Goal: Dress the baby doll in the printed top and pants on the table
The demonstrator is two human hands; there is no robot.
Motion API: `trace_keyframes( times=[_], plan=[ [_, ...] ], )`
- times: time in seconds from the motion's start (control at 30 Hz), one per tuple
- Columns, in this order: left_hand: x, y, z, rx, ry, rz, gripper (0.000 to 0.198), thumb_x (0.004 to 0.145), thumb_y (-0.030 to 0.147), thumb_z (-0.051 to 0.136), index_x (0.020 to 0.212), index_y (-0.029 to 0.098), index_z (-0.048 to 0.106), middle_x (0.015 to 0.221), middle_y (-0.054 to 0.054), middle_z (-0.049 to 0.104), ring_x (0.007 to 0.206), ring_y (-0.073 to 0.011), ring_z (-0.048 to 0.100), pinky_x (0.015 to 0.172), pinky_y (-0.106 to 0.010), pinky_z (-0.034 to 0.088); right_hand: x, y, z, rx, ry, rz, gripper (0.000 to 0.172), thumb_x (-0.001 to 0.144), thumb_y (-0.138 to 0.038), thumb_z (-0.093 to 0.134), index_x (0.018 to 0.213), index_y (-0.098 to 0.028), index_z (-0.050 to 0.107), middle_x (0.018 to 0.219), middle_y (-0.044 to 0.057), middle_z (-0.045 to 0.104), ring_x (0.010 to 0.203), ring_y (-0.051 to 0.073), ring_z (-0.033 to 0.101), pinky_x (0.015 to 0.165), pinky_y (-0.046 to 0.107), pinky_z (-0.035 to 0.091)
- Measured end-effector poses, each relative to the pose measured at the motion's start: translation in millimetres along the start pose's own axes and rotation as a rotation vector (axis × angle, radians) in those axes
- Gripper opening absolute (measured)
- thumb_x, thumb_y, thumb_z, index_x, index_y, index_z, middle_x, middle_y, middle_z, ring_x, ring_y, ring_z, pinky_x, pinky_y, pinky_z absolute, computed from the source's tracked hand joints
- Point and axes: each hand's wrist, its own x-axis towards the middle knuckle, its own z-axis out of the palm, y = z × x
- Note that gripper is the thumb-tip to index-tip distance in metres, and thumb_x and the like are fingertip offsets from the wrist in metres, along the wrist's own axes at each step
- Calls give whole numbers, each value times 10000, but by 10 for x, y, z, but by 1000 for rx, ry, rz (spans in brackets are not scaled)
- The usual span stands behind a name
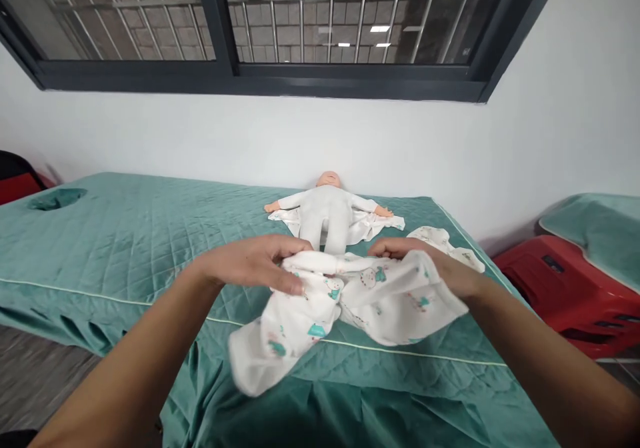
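Note:
A small pair of white baby trousers (310, 315), printed with green and pink figures, hangs between my hands over the near side of the bed. My left hand (270, 261) pinches the waistband at its left end, thumb in front. At the other end, my right hand (405, 247) has its fingers curled on the waistband, partly hidden by the cloth. The two legs dangle apart and look slightly blurred. Beyond them a baby doll (327, 205) lies on its back, arms spread, its lower legs covered by the trousers. Under the doll is a spread printed baby top (367, 227).
A green quilted cover (150, 235) lies over the bed. Another white printed cloth (445, 243) rests near its right edge. Red plastic stools (550, 288) with a green cushion (600, 228) stand at right. A wall and barred window (350, 78) rise behind.

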Motion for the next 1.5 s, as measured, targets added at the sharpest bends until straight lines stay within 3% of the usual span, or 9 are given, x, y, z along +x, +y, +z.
trace_keyframes(
  times=[0.2,0.37,0.5,0.77,0.9,1.0,1.23,1.37,1.5],
  plan=[
    [19,384,-207,403,252,-24,243,823,472,698,867,234,678,834,-5,656,694,-155,575,558,-244,377,337,-476,-239,-76,145,41,233,817,-438,725,879,-214,715,849,17,688,733,161,625,649,285,508],
    [-76,677,-251,611,537,-1,171,773,352,691,734,214,597,704,24,598,625,-134,517,542,-243,323,433,-961,-233,-231,-54,58,310,719,-342,851,974,-206,740,913,26,732,768,164,674,624,243,529],
    [-200,864,-211,630,722,67,178,761,321,670,697,206,551,670,27,545,629,-126,497,558,-238,321,313,-1151,-280,-231,-159,19,300,794,-393,819,1018,-208,748,975,41,745,851,176,697,685,254,567],
    [-379,1091,-276,783,781,199,331,806,494,691,689,202,586,789,-12,579,756,-170,581,700,-290,421,127,-1296,-245,-195,330,-158,302,871,-500,751,841,-205,698,735,2,663,644,105,604,554,226,487],
    [-433,1103,-368,849,837,204,380,837,538,672,680,204,579,766,-11,579,722,-167,564,694,-301,418,199,-1334,-127,-204,479,-207,357,839,-553,764,842,-204,687,680,-15,618,626,105,597,547,227,477],
    [-403,1115,-370,951,1026,254,444,862,536,664,618,196,514,676,4,501,656,-141,496,681,-304,383,318,-1332,-73,-129,546,-248,329,866,-531,744,923,-214,679,735,-22,624,696,115,636,618,242,519],
    [-233,1087,-304,1013,1491,442,361,949,389,634,684,191,488,703,21,486,652,-111,441,658,-292,325,827,-1218,257,140,354,-409,425,902,-395,699,1272,-237,563,1173,33,677,1111,228,680,965,438,563],
    [-77,880,-377,964,1539,456,334,976,380,599,718,201,483,752,8,506,723,-134,499,687,-294,346,1238,-970,518,216,278,-509,628,859,-333,696,1429,-270,441,1531,59,521,1450,273,465,1176,502,430],
    [75,411,-410,890,1437,299,313,974,411,565,737,215,509,773,-9,552,737,-159,518,669,-304,345,1465,-542,754,161,283,-443,742,848,-311,693,1514,-286,368,1667,41,349,1571,224,274,1274,442,295]
  ],
)
